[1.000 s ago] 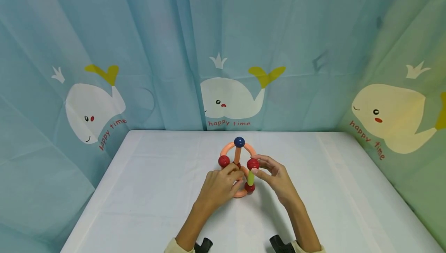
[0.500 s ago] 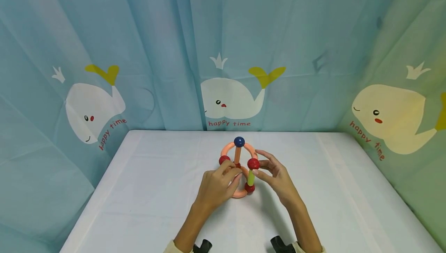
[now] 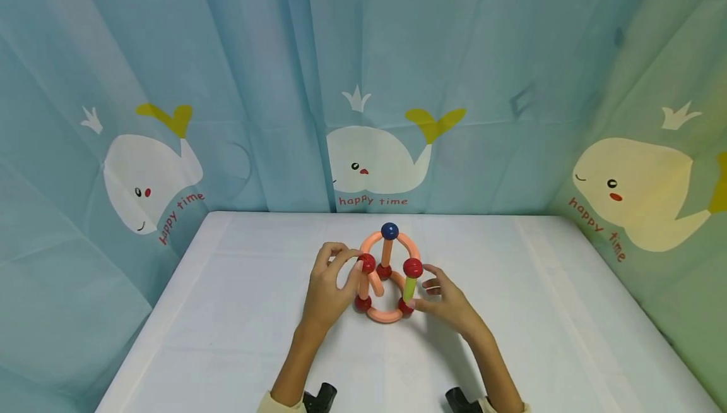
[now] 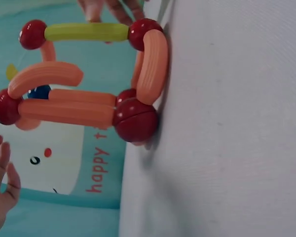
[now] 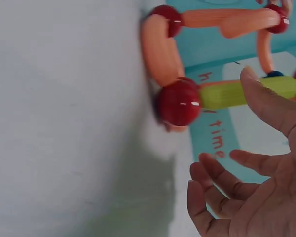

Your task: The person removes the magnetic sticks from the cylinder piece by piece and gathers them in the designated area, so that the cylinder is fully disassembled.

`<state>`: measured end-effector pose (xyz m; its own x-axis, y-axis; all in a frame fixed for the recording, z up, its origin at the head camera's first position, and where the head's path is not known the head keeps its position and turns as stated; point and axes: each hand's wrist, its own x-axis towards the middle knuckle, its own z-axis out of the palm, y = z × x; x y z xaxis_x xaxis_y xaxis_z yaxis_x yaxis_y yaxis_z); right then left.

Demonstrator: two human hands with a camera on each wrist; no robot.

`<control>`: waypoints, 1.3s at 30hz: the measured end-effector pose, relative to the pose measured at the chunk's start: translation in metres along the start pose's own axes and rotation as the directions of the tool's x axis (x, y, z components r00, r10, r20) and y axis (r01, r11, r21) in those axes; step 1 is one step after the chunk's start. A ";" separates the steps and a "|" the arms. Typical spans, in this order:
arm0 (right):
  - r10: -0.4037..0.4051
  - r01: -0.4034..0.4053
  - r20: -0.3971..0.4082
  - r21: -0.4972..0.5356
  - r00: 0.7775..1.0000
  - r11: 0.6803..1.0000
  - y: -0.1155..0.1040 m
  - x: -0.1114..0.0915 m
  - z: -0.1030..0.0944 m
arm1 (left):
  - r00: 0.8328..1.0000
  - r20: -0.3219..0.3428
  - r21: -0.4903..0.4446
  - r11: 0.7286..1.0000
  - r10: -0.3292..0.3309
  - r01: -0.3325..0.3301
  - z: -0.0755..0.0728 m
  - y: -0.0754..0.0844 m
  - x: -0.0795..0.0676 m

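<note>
A frame of magnetic balls and sticks stands on the table. My left hand [image 3: 328, 290] pinches the upper left red ball [image 3: 366, 263] between thumb and index finger. From that ball a short curved orange stick [image 4: 47, 76] juts inward, its other end free. My right hand [image 3: 451, 305] is at the right side, its thumb against the upright green stick [image 5: 224, 94] just above the lower right red ball [image 5: 179, 102]. Its other fingers are spread loosely beside the frame. On top at the back sits a blue ball [image 3: 389, 231], above an upright orange stick [image 3: 387, 252].
The white table [image 3: 227, 337] carries the frame near its middle. Behind it hangs a blue curtain [image 3: 272, 84] printed with whales. Curved orange sticks [image 3: 384, 316] join the lower balls close to the tabletop.
My left hand has moved left and up from the frame's inside to the upper left red ball, uncovering the curved stick. My right hand has slid down from the upper right ball.
</note>
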<state>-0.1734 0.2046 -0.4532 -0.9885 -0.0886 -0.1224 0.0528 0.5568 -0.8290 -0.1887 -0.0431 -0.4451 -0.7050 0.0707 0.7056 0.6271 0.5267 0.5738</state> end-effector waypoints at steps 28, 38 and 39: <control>-0.107 0.080 -0.093 -0.255 0.990 0.964 -0.002 0.012 0.038 | 0.994 0.101 -0.181 0.982 -0.034 0.052 0.006 -0.011 -0.009; -0.095 0.058 -0.137 -0.249 0.986 0.967 0.000 0.014 0.036 | 0.992 0.091 -0.164 0.984 0.091 -0.075 0.006 -0.007 -0.008; -0.095 0.059 -0.141 -0.244 0.985 0.968 0.000 0.014 0.036 | 0.990 0.091 -0.171 0.981 0.111 -0.094 0.006 -0.007 -0.007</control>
<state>-0.1820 0.1739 -0.4746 -0.9991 -0.0239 0.0354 -0.0416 0.7353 -0.6765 -0.1899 -0.0425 -0.4567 -0.6582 0.2052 0.7243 0.7381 0.3652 0.5673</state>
